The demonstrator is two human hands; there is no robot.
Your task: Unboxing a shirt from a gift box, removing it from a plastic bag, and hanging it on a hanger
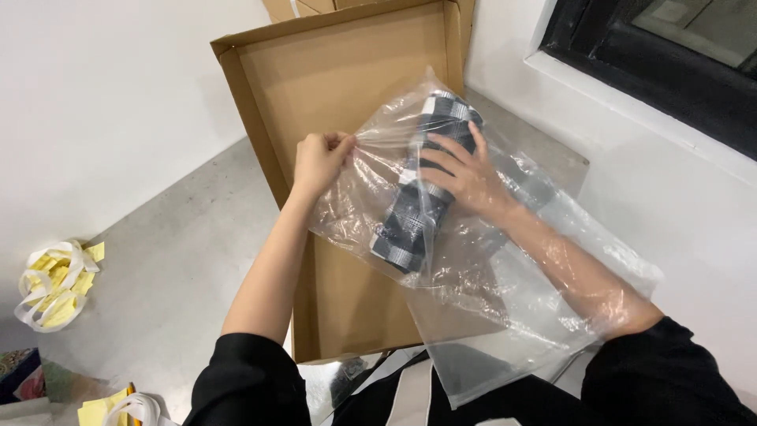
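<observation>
Landmark: large shallow brown cardboard box, open side up, resting on the grey floor by a white wall.

Clear, crinkled plastic bag lies over the box's right half, spilling past its right edge, mouth toward the person. Inside it, above the middle of the box: rolled black-and-white checked cloth.

Right hand is inside the bag, forearm sleeved in plastic nearly to the elbow, fingers wrapped over the cloth roll; it looks like a hold to keep the roll from unwinding. Left hand, outside the bag over the box's left wall, is pinched shut on a fold of the bag's film, pulling it taut, likely so the plastic stays off the cloth. The two hands sit apart, the cloth between them.

Left of the box, well apart: heap of yellow paper slips with white straps. Dark window frame, upper right of the box.
</observation>
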